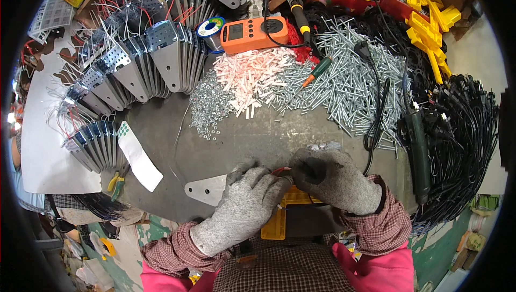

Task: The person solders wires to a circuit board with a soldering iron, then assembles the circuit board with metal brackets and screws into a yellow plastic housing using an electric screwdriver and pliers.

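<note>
Both my hands wear grey knit gloves and meet near the table's front edge. My left hand point(244, 206) presses down on a flat silver metal bracket point(207, 188) whose pointed end sticks out to the left. My right hand point(330, 178) is curled shut close against the left one, and a small red piece point(280, 171), perhaps a wire, shows between the fingertips. A yellow plastic part point(277, 225) lies under and just in front of both hands. What the right fingers pinch is mostly hidden.
Rows of perforated metal brackets with wires point(134, 61) curve along the left. A heap of nuts point(207, 106), pink-white strips point(252, 74) and long screws point(349, 82) fills the middle. An orange meter point(252, 34), solder spool point(210, 29), black cables point(462, 125), yellow plastic parts point(424, 18).
</note>
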`<state>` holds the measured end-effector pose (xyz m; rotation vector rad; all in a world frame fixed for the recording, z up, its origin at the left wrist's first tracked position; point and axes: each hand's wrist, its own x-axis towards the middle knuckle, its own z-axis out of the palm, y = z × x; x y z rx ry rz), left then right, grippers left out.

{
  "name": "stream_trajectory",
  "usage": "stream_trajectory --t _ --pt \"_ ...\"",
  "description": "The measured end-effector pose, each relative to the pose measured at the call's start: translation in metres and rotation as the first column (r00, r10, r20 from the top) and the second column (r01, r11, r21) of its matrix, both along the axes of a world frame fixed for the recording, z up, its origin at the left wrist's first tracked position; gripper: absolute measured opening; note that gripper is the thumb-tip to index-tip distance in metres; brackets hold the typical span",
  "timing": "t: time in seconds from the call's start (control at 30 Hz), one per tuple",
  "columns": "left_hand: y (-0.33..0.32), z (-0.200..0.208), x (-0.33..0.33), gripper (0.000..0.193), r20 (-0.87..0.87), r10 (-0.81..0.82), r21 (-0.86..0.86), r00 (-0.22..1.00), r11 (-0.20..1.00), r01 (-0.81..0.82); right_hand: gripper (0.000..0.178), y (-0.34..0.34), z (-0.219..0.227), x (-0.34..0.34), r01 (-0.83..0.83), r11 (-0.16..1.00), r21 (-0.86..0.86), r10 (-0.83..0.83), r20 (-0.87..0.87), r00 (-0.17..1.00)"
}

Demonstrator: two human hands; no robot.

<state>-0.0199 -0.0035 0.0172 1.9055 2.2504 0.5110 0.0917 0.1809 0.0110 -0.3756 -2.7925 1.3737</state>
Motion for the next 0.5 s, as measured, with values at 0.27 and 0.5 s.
stream_trajectory --t 0.27,0.5 --pt "-0.017 0.003 -0.005 0.044 0.211 -0.079 -0.056 0.974 0.994 0.093 0.017 0.044 0.002 -0.011 0.335 0.921 -0.201 -0.362 -0.115 0.925" --pt "-0.027 -0.016 -0.03 0.041 0.225 0.009 0.171 0.974 0.984 -0.049 0.034 0.105 0.019 -0.081 0.043 0.7 0.713 -0.015 -0.046 0.999"
